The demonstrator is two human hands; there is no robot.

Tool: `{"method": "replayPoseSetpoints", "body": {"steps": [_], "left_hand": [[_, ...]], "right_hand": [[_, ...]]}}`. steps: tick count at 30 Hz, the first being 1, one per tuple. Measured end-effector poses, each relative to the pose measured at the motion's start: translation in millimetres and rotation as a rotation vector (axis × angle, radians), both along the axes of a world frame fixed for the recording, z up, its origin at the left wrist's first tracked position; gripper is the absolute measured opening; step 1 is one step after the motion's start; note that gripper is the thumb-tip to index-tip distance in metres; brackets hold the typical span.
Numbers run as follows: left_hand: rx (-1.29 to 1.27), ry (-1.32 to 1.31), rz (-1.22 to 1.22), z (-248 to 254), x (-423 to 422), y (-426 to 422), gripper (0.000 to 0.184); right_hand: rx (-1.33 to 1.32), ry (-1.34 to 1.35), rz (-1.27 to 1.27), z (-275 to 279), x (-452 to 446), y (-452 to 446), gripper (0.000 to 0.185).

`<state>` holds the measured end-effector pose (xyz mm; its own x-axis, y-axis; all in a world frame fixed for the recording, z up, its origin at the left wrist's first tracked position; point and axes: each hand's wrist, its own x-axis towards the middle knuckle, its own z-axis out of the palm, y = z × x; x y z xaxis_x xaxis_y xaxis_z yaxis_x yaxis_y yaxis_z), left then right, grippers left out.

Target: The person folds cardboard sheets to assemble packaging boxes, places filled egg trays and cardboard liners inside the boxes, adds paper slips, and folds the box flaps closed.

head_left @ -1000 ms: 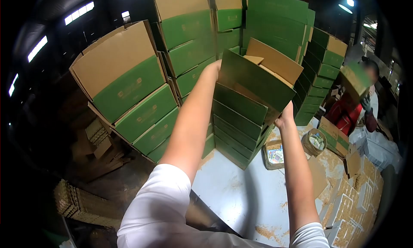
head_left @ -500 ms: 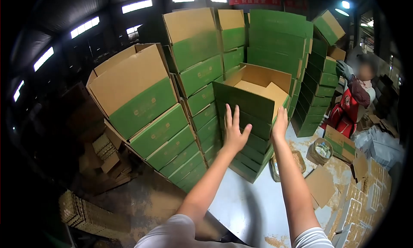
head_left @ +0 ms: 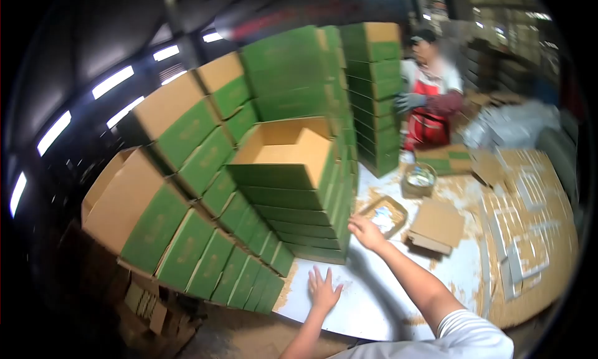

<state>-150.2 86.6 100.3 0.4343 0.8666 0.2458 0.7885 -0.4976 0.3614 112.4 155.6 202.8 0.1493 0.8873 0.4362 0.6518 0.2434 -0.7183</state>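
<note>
My left hand (head_left: 323, 290) has its fingers spread over the white tabletop (head_left: 339, 306), in front of a stack of green boxes, and holds nothing. To the upper right, my right hand (head_left: 367, 230) is beside the stack's lower right side, near an open container (head_left: 398, 225) with small packets in it. Its fingers are partly curled and blurred, and whether anything is in them is unclear. The open-topped green box (head_left: 274, 175) sits on the stack with bare cardboard inside.
More green box stacks (head_left: 187, 131) rise at the left and behind. A co-worker (head_left: 433, 91) in a red apron stands beyond the table. A second packet container (head_left: 419, 179), a flattened carton (head_left: 437, 224) and a cardboard sheet with white strips (head_left: 529, 247) lie rightward.
Both my hands have left the top box, which now rests on the stack, and come down toward the table. The view has turned right. The co-worker's raised hand has lowered.
</note>
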Motion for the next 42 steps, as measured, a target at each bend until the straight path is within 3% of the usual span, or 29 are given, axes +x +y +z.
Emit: {"method": "replayPoseSetpoints", "body": {"steps": [2, 3, 5, 6, 9, 12, 16, 18, 20, 21, 23, 26, 28, 31, 34, 36, 37, 39, 42], "left_hand": [[-0.051, 0.04, -0.045, -60, -37, -66, 0.064], [-0.061, -0.069, -0.024, -86, -56, -98, 0.054], [-0.179, -0.104, 0.044, -96, -94, -153, 0.047], [-0.249, -0.173, 0.096, -99, -114, -177, 0.045], [-0.421, -0.133, -0.008, -108, -135, -203, 0.035], [-0.53, -0.08, -0.31, -125, -124, -183, 0.027], [-0.462, -0.235, -0.624, -128, -71, -147, 0.02], [-0.383, -0.359, -0.681, -63, 23, -150, 0.015], [-0.349, -0.417, -0.667, -50, 93, -149, 0.013], [-0.407, -0.43, -0.639, -44, 123, -151, 0.013], [-0.486, -0.565, -0.595, -31, 171, -165, 0.014], [-0.515, -0.501, -0.671, -36, 189, -189, 0.015], [-0.556, -0.398, -0.739, -40, 169, -207, 0.015], [-0.522, -0.35, -0.859, -55, 119, -223, 0.014], [-0.561, -0.372, -0.58, -83, 62, -234, 0.013], [-0.545, -0.376, -0.217, -130, 22, -243, 0.013], [-0.584, -0.246, -0.053, -148, 3, -243, 0.013], [-0.775, -0.032, 0.171, -169, -19, -246, 0.014], [-1.156, 0.093, 0.257, -174, -27, -254, 0.017]], "right_hand": [[-0.102, 0.244, -0.068, -56, -1, -110, 0.035], [-0.135, 0.41, -0.162, -94, -2, -170, 0.028], [-0.275, 0.662, -0.484, -150, -9, -298, 0.019], [-0.202, 0.755, -0.656, -178, -13, -365, 0.018], [-0.023, 0.725, -1.141, -178, -35, -541, 0.015], [-0.075, 0.633, -1.488, -167, -49, -640, 0.018], [0.257, 0.777, -1.735, -204, -55, -644, 0.018], [0.346, 0.964, -1.684, -198, -38, -616, 0.018], [0.357, 1.216, -1.517, -169, -22, -581, 0.019], [0.251, 1.1, -1.362, -173, -17, -585, 0.017], [0.114, 0.871, -1.317, -184, -1, -592, 0.015], [0.172, 0.848, -1.505, -245, 13, -622, 0.016], [0.034, 0.797, -1.647, -311, -11, -667, 0.016], [0.164, 0.736, -1.758, -291, -64, -709, 0.014], [0.44, 0.889, -1.846, -266, -94, -749, 0.013], [0.42, 0.889, -1.84, -237, -89, -752, 0.013], [0.412, 0.89, -1.835, -222, -73, -749, 0.013], [0.414, 0.866, -1.821, -200, -12, -734, 0.014], [0.487, 0.854, -1.646, -172, 85, -680, 0.015]]}}
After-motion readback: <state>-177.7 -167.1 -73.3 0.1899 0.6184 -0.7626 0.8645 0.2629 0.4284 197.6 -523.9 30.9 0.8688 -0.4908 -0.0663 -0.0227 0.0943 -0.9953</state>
